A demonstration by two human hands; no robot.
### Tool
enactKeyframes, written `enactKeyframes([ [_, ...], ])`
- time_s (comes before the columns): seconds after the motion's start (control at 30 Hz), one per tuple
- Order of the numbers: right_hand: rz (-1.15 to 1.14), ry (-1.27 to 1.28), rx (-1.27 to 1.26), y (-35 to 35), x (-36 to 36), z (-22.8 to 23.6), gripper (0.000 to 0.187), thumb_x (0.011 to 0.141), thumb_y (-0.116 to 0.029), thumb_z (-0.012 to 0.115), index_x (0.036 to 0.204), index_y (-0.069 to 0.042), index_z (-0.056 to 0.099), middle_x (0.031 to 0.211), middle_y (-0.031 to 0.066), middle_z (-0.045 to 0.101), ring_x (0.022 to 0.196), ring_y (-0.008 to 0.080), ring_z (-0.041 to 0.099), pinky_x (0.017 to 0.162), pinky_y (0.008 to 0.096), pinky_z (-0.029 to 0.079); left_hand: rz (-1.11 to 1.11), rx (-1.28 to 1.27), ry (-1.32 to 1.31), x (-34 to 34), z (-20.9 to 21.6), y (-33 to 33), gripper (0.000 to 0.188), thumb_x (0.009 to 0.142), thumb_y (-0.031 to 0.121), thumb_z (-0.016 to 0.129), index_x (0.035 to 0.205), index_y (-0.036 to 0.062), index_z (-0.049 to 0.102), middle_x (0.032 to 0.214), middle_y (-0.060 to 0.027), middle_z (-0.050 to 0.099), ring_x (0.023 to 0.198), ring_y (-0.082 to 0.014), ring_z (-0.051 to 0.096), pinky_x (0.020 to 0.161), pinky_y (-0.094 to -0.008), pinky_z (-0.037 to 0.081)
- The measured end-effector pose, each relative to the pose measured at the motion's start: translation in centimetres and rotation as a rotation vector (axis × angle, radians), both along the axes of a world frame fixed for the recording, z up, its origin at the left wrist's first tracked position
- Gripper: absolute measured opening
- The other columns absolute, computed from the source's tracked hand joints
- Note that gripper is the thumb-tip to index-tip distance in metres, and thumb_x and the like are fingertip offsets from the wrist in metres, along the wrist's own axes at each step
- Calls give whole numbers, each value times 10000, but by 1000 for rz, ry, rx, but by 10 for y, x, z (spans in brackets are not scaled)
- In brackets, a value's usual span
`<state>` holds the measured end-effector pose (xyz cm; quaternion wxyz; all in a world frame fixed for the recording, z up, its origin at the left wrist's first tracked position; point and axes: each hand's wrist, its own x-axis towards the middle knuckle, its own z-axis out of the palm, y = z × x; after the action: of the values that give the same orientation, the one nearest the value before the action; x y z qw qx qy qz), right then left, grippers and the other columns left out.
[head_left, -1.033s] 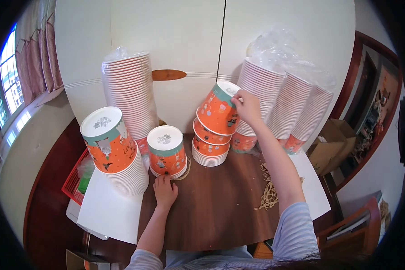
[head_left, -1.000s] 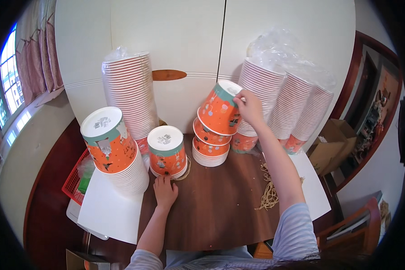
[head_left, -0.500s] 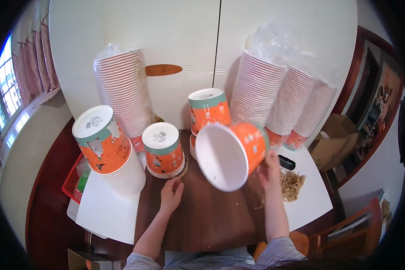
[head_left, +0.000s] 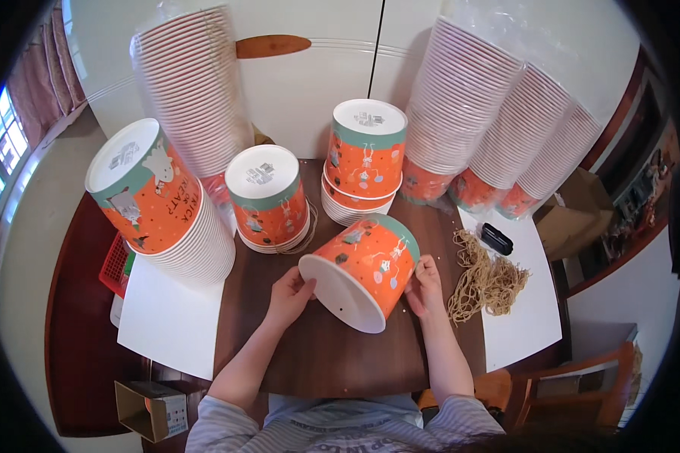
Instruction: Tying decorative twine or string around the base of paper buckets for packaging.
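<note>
Wood-grain table (head_left: 310, 362); fingers (head_left: 428, 272) grip tapered paper bucket (head_left: 370, 260).

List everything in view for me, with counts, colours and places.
Held paper bucket: one, orange with green band, front centre, tilted
Upside-down bucket stacks: three, orange, green and white, left to centre
Plastic-wrapped stacks: four, mostly white, one back left, three back right
Twine: tangled, uncounted, tan, mainly right
Small object: one, black, right, beside the twine
Tabletop: one, brown with white sides, beneath
Basket: one, red, left
Cardboard boxes: two, brown, right and lower left
Chair: one, brown, lower right
Curtain: one, pinkish, upper left
Window: one, pale, left
Panelled surface: one, white, back
Left hand: one, bare, on the bucket's rim
Right hand: one, bare, at the bucket's base
</note>
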<state>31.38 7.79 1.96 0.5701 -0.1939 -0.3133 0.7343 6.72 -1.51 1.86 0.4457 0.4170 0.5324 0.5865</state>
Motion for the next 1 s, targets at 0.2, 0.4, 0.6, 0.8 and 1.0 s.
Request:
enactKeyframes([
  [0.2,66,-153,-129,7,6,-16,145,887,-173,497,983,-64,493,932,31,574,843,116,553,745,255,445,46,5,450,6,3,-4,241,802,100,564,1025,11,544,748,-96,620,601,-114,588,556,-245,461],
  [0.4,-54,-198,-37,2,-6,-11,212,893,-195,489,1047,-52,463,997,55,559,942,145,533,841,311,425,81,29,486,7,1,-5,278,802,90,553,1066,8,528,755,-133,619,599,-153,607,560,-263,469],
  [0.6,-19,-149,71,2,2,-18,193,879,-195,517,1013,-67,463,963,37,559,924,137,533,829,304,419,79,5,455,10,10,-4,258,823,66,530,1070,-7,513,765,-116,621,644,-144,620,568,-259,486],
  [0.8,-5,-121,93,-2,0,-15,209,872,-206,529,1017,-70,465,960,34,562,918,137,534,824,303,416,123,62,377,7,3,-3,224,831,26,507,1052,-8,518,785,-101,619,666,-128,618,569,-246,496],
  [1.0,-17,-139,60,-2,-2,-14,237,872,-212,530,1045,-62,470,1000,47,565,932,143,534,839,302,414,138,69,458,4,-2,-3,226,820,43,529,1042,4,528,762,-109,611,629,-138,607,557,-252,479],
])
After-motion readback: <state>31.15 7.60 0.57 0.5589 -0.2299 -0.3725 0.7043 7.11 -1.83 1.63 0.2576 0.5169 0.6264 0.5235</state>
